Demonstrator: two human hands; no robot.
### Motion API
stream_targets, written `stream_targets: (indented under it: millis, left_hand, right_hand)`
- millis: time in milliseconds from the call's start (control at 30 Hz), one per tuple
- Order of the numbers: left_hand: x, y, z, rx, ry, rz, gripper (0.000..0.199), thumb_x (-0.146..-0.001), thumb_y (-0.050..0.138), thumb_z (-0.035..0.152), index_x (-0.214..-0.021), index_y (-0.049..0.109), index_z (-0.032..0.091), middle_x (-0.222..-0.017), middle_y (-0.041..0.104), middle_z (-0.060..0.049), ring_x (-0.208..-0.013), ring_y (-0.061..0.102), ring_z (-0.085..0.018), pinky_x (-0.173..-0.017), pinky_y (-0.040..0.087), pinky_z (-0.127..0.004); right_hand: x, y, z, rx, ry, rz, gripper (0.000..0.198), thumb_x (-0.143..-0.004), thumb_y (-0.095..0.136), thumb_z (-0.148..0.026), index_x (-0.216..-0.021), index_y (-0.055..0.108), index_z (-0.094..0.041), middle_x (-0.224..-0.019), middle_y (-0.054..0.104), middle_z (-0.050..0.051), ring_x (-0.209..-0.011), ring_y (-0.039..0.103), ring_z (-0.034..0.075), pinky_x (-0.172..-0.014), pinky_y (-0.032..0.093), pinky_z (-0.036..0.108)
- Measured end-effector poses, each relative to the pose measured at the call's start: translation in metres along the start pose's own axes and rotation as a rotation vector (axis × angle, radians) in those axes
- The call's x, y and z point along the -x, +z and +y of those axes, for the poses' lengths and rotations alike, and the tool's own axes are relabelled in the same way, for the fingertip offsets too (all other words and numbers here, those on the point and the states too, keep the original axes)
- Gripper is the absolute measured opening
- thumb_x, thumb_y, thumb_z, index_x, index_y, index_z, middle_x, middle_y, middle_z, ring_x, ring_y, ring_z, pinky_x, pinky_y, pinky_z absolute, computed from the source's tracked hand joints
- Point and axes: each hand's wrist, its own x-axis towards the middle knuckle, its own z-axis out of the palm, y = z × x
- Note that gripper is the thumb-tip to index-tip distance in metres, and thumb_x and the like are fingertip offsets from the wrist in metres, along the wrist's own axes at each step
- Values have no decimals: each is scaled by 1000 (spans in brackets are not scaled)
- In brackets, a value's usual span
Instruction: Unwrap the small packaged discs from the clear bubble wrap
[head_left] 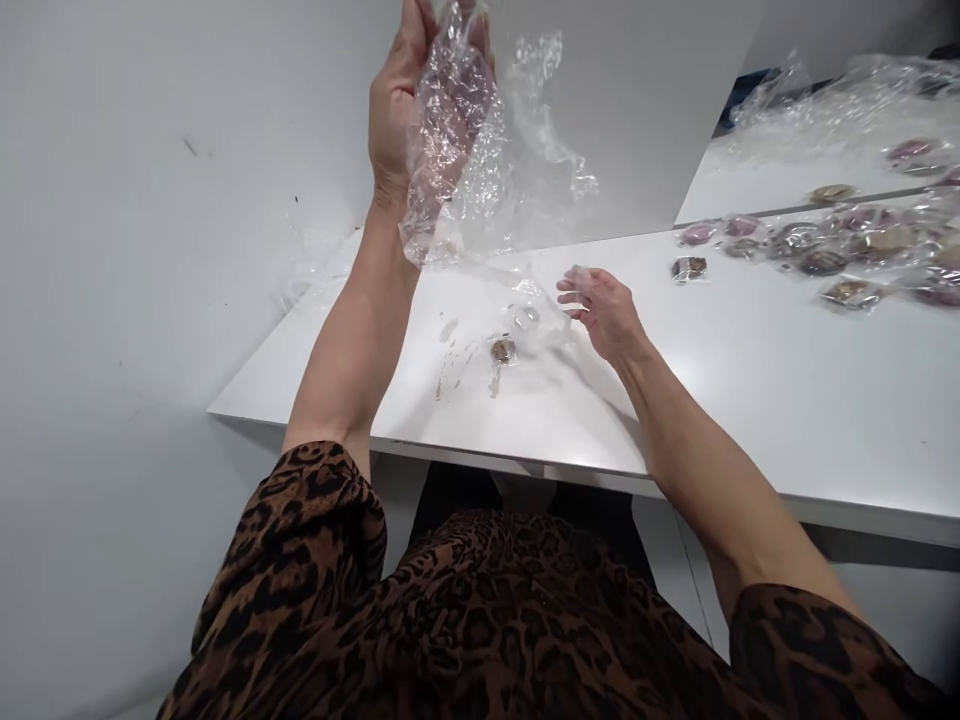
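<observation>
Raised at the top, my left hand (394, 110) is closed on a crumpled clear plastic bag (480, 150), which drapes over the palm and hangs toward the table. Lower and to the right, my right hand (606, 312) has its fingers apart and slightly curled, close to the trailing edge of the plastic. Whether its fingertips touch that film I cannot tell. Between the hands, on the white table (420, 400), lies a small brown piece in a clear wrapper (503, 350). Brownish smears mark the tabletop beside it.
On the right, a heap of wrapped pieces (862, 245), some pink and some brown, lies on the table in clear plastic. One small wrapped brown piece (688, 268) sits apart from the heap. A mirror-like panel (780, 165) stands behind. A white wall (135, 250) bounds the left.
</observation>
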Motion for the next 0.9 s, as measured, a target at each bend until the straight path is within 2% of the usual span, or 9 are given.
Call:
stream_targets:
  millis: [67,200,300,400,500,600,700,800,900]
  left_hand:
    - [-1,1,-2,45,-5,-6,46,-108,16,25,-148,30,6,-174,18,-10,-153,22,-28,-111,43,-28]
    - [-3,-5,-4,-92,10,22,46,-108,17,24,-143,35,0,-164,40,-15,-148,40,-26,-104,49,-24]
    - [-5,-14,8,-177,122,58,46,-110,14,26,-137,42,3,-157,50,-8,-150,39,-26,-104,53,-23]
    - [-5,-22,31,-228,240,161,48,-113,5,24,-138,42,7,-160,49,-7,-152,42,-20,-108,57,-22]
    - [2,-38,57,-307,329,225,53,-112,-3,24,-146,33,7,-160,46,-6,-141,56,-12,-109,56,-22]
    - [16,-69,76,-286,368,238,49,-113,-1,26,-136,39,10,-152,49,-4,-126,63,-6,-98,58,-19]
    - [38,-113,84,-223,307,327,31,-115,17,28,-113,46,17,-141,57,0,-113,62,-4,-88,55,-16]
    - [64,-159,83,-192,223,479,25,-113,30,35,-100,46,20,-124,67,5,-89,58,-5,-85,52,-19]
    - [89,-201,77,-176,192,569,28,-112,35,36,-92,45,19,-115,70,5,-78,53,-5,-81,48,-21]
  right_hand:
    - [-1,0,1,2,-5,17,41,-72,86,-55,-87,63,-23,-93,69,1,-77,60,10,-60,48,19]
    - [-8,-7,7,35,16,131,35,-77,82,-48,-85,61,-22,-88,68,1,-71,58,10,-59,46,20]
    - [-13,-13,13,195,47,202,22,-82,73,-38,-85,59,-21,-86,66,1,-69,56,10,-61,45,23]
    - [-12,-16,18,628,-6,110,12,-86,64,-29,-90,63,-18,-94,68,7,-80,59,16,-74,49,31]
    - [-8,-13,23,1159,-49,-148,28,-86,65,-29,-110,69,-15,-114,69,16,-107,60,28,-94,49,41]
    - [-3,-10,26,1402,-26,-355,51,-85,70,-34,-132,66,-16,-127,65,18,-123,54,35,-101,47,44]
    - [-3,-11,27,1360,65,-372,67,-80,76,-34,-142,59,-15,-120,67,16,-110,61,30,-92,50,37]
    - [-2,-12,26,1246,178,-254,56,-73,81,-30,-124,67,-12,-101,70,11,-86,63,22,-77,48,32]
    - [4,-3,29,1017,98,-234,34,-75,78,-40,-94,69,-13,-88,68,8,-79,60,19,-72,45,31]
